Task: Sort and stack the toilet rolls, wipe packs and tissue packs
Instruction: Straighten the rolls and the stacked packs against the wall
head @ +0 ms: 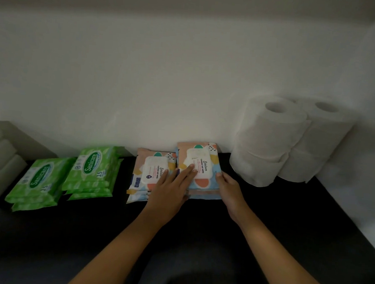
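Note:
Two stacks of patterned Stalove wipe packs lie side by side at the middle of the black surface: a left stack [152, 172] and a right stack [200, 164]. My left hand [171, 188] rests flat with its fingers on the right stack's top pack and left edge. My right hand [228, 187] presses against that stack's right side. Two stacks of green Sanicare packs [40, 179] [92, 169] lie to the left. Toilet rolls stand in two stacks [267, 141] [317, 140] at the right against the wall.
Pale tissue packs [1, 162] lean at the far left edge. A white wall [164, 75] runs right behind everything and another white wall closes the right side. The black surface [287, 212] stretches toward me.

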